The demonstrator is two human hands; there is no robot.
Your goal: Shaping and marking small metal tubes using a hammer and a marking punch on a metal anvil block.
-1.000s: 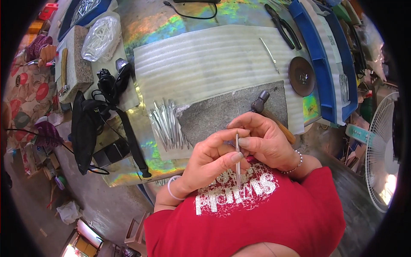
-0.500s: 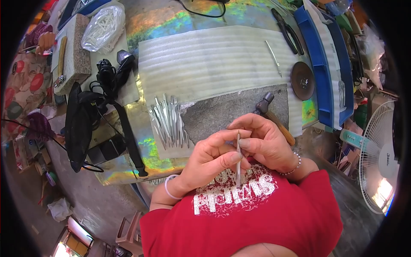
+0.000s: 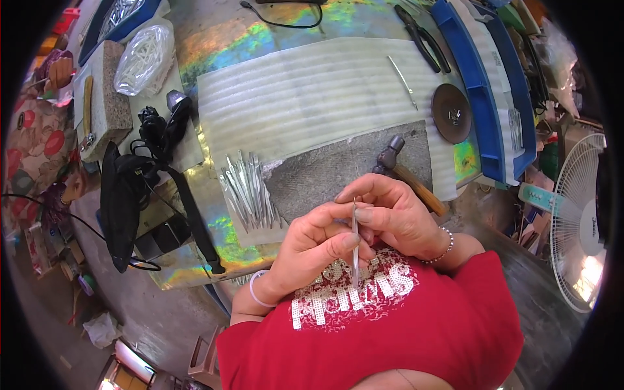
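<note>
A thin, straight silver metal pin [image 3: 355, 244] stands nearly upright between both hands, close to the person's chest and just on the near side of the dark grey rectangular stone slab [image 3: 338, 170], which serves here as the landmark. The left hand [image 3: 311, 250] is closed on the pin, thumb and forefinger pinching its middle; the right hand [image 3: 393, 214] is likewise closed on it, fingertips meeting the upper end. Each wrist carries a bracelet.

Judging by this pose, the step in hand is a close check or fine adjustment of a single pin, turned or straightened between the fingertips. The next move would call for a steady pinch from one hand while the other frees itself, and a careful carry so the slim piece does not slip or bend.

On the slab's right corner lies a hammer with a grey steel head and a wooden handle [image 3: 404, 174], its handle running under the right hand. Touching the slab's left edge is a fanned bundle of similar silver pins [image 3: 248, 190]. Beyond the slab spreads a white ribbed foam sheet [image 3: 312, 91], with one loose silver rod [image 3: 403, 81] on it. To the slab's upper right sits a dark round metal disc [image 3: 451, 112], just beside a blue plastic tray [image 3: 484, 97]. Well to the slab's left lies a black strap and cable tangle [image 3: 156, 136].
</note>
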